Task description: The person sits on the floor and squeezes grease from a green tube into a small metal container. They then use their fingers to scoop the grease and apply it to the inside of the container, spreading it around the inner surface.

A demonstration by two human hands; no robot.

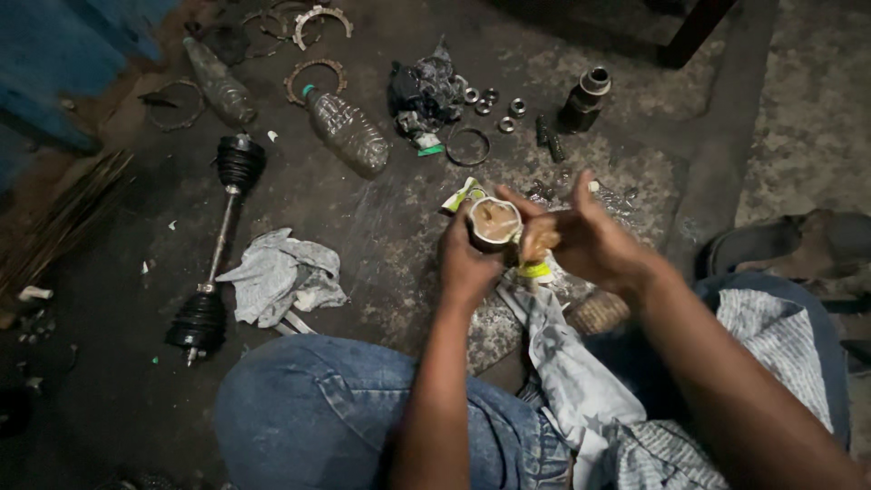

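My left hand [464, 263] grips a small round metal cup-shaped part [494, 223] filled with tan grease, held above the dirty floor. My right hand [581, 238] hovers just right of it with fingers spread and smeared with the same grease, a lump of it on the fingertips near the cup's rim. A green and yellow packet [464, 192] shows behind the cup. Both forearms reach out over my knees in blue jeans.
A drive shaft with two black rubber boots [218, 245] lies at left beside a grey rag [277, 277]. Two plastic bottles [347, 132], metal rings [467, 145], several nuts [494, 104], a cylindrical metal part [585, 98] and a crumpled black bag [426, 91] lie ahead. A sandal [789, 240] sits at right.
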